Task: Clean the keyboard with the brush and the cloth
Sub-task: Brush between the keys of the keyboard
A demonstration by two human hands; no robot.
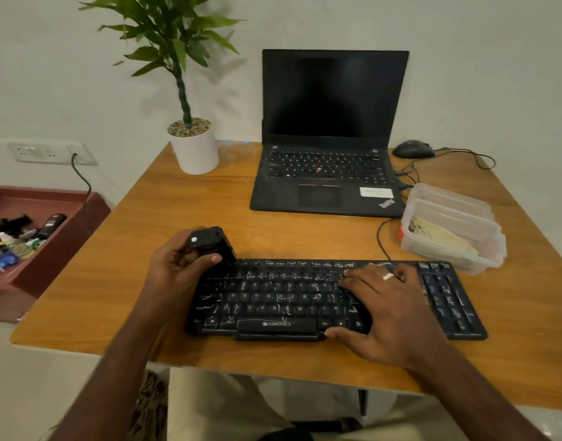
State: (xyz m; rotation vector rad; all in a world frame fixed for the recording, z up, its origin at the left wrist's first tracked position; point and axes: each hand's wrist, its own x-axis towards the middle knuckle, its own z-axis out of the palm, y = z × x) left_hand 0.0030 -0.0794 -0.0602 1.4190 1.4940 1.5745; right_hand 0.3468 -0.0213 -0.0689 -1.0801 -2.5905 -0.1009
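A black keyboard (273,300) with dusty, streaked keys lies near the front edge of the wooden table (165,218). My left hand (177,265) grips a black brush (214,245) at the keyboard's top left corner, its dark end touching the keys there. My right hand (381,307) rests flat on the right half of the main key block, fingers spread, thumb at the front edge. A ring shows on one finger. A cloth (442,237) seems to lie inside a clear plastic box at the right.
An open black laptop (330,128) stands behind the keyboard, with a mouse (413,149) and cables to its right. The clear plastic box (483,256) touches the keyboard's far right corner. A potted plant (195,148) stands back left. A maroon tray (79,224) of items sits left of the table.
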